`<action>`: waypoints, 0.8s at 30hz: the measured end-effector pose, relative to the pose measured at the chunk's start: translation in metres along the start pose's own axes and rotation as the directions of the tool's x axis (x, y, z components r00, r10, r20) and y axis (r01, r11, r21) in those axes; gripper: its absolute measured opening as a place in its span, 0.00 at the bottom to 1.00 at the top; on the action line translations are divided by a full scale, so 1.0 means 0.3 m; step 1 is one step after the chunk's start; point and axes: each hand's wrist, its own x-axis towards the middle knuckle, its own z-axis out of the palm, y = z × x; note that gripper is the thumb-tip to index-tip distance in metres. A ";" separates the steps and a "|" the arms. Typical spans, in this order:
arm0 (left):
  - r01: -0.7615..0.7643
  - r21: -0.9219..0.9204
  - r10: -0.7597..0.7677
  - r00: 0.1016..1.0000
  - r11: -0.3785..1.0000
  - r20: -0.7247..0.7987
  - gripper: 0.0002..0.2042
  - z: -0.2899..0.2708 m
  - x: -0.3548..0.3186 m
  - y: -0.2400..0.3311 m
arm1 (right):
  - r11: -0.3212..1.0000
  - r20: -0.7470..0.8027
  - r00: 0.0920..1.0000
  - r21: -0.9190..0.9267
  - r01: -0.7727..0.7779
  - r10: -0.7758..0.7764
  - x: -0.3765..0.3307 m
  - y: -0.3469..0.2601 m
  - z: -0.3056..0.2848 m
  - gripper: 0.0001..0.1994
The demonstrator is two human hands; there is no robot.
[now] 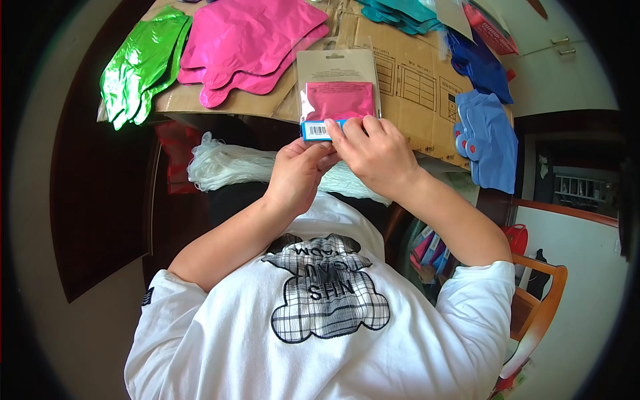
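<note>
A clear plastic packet [339, 101] with a beige hanging card and a folded pink foil balloon in it lies over the near edge of the cardboard. Along its lower end runs a blue strip with a white barcode label. My left hand [297, 175] pinches this lower end from below, its fingertips partly hidden. On the same end, to the right, my right hand [381, 155] is closed, with its index finger laid over the blue strip and the other fingers curled. The two hands nearly meet beneath the packet.
Flat foil balloons lie around on the cardboard [417, 100]: green ones [143, 70], pink ones [247, 40], teal [403, 15], dark blue [481, 63] and light blue [490, 137]. White string [227, 163] hangs below the edge. A wooden chair [543, 293] stands at right.
</note>
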 end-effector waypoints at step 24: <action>0.132 -0.175 -0.119 0.989 0.976 0.086 0.10 -0.066 0.001 0.008 | 0.999 0.020 0.999 0.020 0.032 -0.032 -0.031 0.020 0.004 0.21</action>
